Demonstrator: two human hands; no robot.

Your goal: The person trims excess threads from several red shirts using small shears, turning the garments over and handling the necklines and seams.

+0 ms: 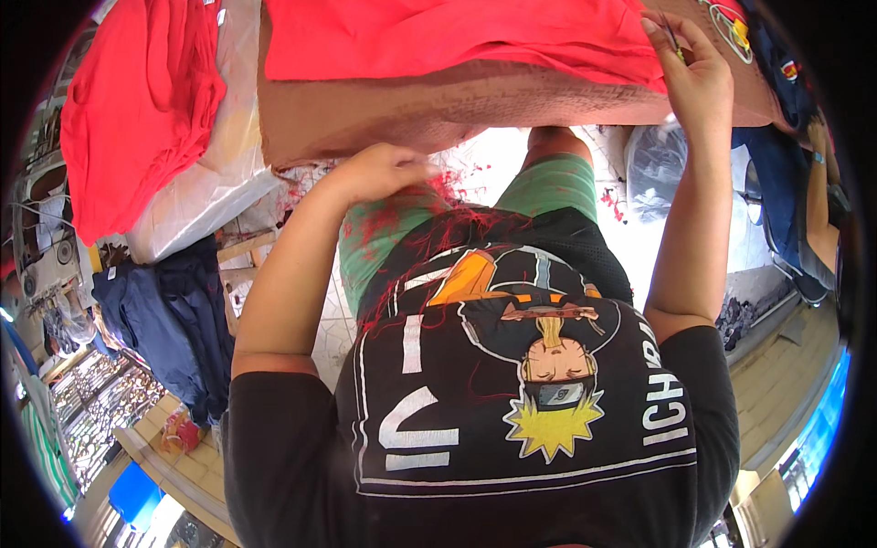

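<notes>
At the upper right, my right hand [702, 78] is closed around a small thin tool [673, 38] with a dark pointed end and a yellowish-green part. Its exact kind is too small to make out. That hand is at the right end of a red cloth garment [457, 36] spread along the brown padded surface [365, 114]. Over my left thigh hovers my left hand [388, 172], its fingers half curled and smeared. Loose red threads [448, 187] lie just by its fingertips and across my lap; whether it holds any cannot be seen.
Red garments [142, 110] are piled on a plastic-covered surface [206, 196] to the left, with dark blue clothing [169, 310] hanging below. A clear plastic bag [656, 169] stands right of my legs. Another person's arm [819, 196] shows at the far right.
</notes>
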